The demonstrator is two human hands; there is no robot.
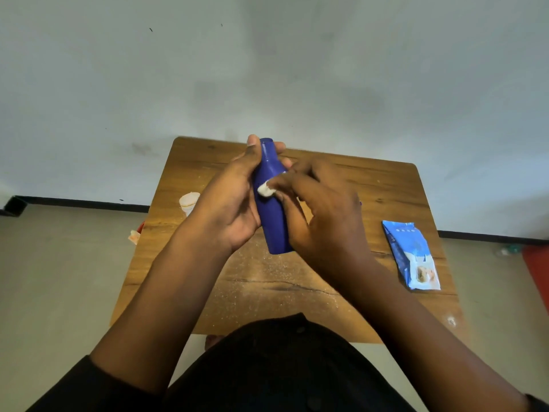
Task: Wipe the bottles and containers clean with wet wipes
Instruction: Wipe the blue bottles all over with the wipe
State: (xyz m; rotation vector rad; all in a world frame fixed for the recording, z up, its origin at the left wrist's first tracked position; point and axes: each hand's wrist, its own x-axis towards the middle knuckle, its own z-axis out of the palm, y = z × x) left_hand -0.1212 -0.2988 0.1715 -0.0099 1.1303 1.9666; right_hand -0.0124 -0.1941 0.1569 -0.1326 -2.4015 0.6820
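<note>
both: left hand (234,203) grips bottle (271,209); right hand (323,209) pinches wipe (264,189).

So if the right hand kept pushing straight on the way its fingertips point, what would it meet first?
The right hand points leftward with a white wipe pinched at its fingertips, already against the blue bottle. So the bottle comes first; the left hand gripping it lies just behind, though depth is hard to judge.

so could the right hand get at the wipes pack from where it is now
Probably yes. The wipes pack lies flat on the table to the right of the right hand, with bare wood between them. But that hand is pinching a wipe against the blue bottle.
</note>
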